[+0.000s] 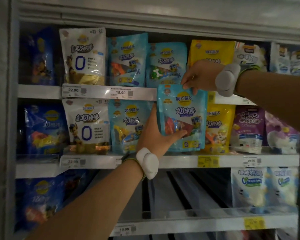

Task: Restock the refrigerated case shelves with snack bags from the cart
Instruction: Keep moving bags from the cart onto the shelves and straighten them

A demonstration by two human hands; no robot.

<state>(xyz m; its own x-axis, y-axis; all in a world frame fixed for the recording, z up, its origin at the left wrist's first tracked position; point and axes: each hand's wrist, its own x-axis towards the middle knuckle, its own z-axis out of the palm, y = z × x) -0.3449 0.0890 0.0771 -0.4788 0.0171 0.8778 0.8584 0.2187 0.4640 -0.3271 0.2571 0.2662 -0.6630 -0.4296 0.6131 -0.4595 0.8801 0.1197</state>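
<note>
We judge restocking partly done: our right hand [200, 77] pinches the light-blue snack bag [182, 118] top, left hand [156, 134] grips its side at the stocked middle shelf [180, 161], while the lower shelf [189, 220] has gaps.

Both forearms are bare, with no sleeves showing. The left wrist carries a white rounded device [148, 162], two-lobed and smooth, on a grey strap with a thin green edge. The right wrist wears a matching device [227, 80], here looking pale grey, on a similar grey and green band. A thin ring shows on one finger of the right hand [200, 76].
</note>
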